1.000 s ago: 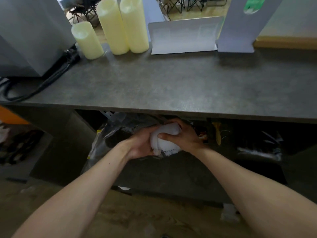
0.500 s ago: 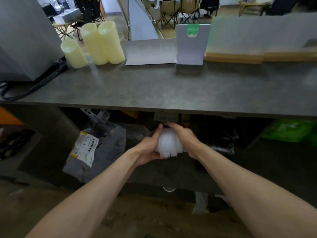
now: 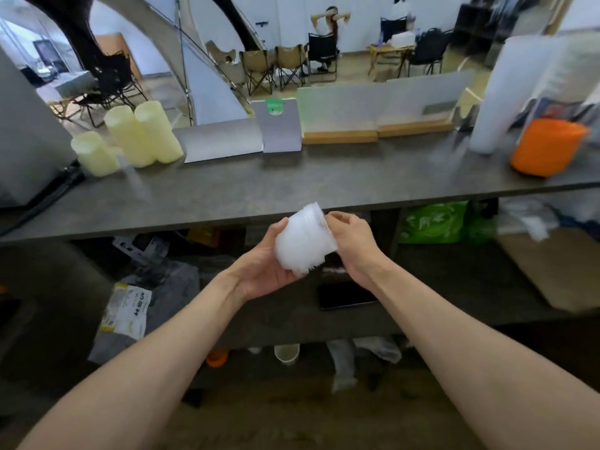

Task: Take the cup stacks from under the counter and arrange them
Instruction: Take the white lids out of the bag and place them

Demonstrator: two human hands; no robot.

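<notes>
A short stack of translucent white plastic cups (image 3: 303, 240) is held in front of the dark grey counter (image 3: 292, 186), level with its front edge and tilted, rims up and away. My left hand (image 3: 263, 264) cups the stack from below and the left. My right hand (image 3: 352, 241) grips its right side. Below the counter, the shelf (image 3: 454, 280) holds bags and packets.
Three pale yellow cylinders (image 3: 136, 138) stand at the counter's back left by a grey machine (image 3: 26, 134). White card stands (image 3: 279, 125) sit at the back middle. A tall white stack (image 3: 500, 95) and an orange tub (image 3: 548, 146) are at the right. A black phone (image 3: 347, 295) and a green bag (image 3: 435, 222) lie on the shelf.
Both hands have lifted the cup stack out from under the counter to the level of its front edge. The view has risen and now shows the counter's right end.
</notes>
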